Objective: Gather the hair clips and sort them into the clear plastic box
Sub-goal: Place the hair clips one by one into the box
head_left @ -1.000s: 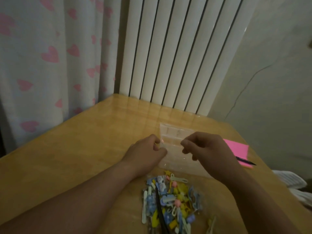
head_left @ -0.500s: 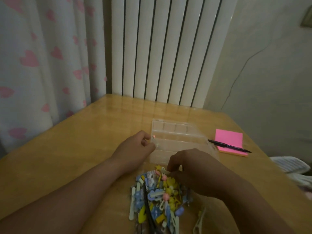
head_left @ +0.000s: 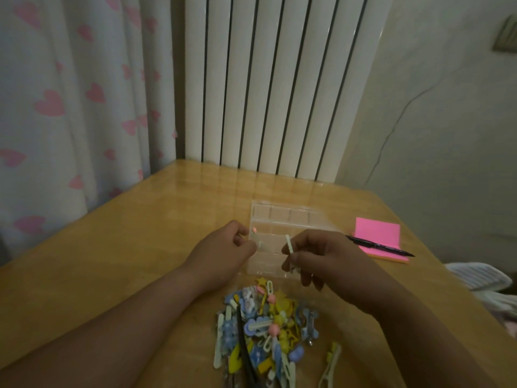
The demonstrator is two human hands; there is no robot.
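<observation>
A clear plastic box (head_left: 291, 219) with several small compartments lies on the wooden table, just beyond my hands. My left hand (head_left: 223, 253) grips the box's left edge between thumb and fingers. My right hand (head_left: 321, 256) hovers over the box's near part, pinching a slim pale-green hair clip (head_left: 289, 245) that stands upright between thumb and forefinger. A pile of hair clips (head_left: 265, 326) in blue, yellow, pink and pale green lies nearer to me, with a dark long clip across it. One pale clip (head_left: 330, 368) lies apart at the pile's right.
A pink sticky-note pad (head_left: 377, 236) with a black pen (head_left: 380, 245) across it lies right of the box. A white radiator stands behind the table's far edge, a heart-print curtain at the left. Striped cloth (head_left: 481, 278) lies off the table's right side.
My right hand dipped to the pile and has come back up over the box, now pinching a pale-green clip. My left hand stayed on the box's left edge.
</observation>
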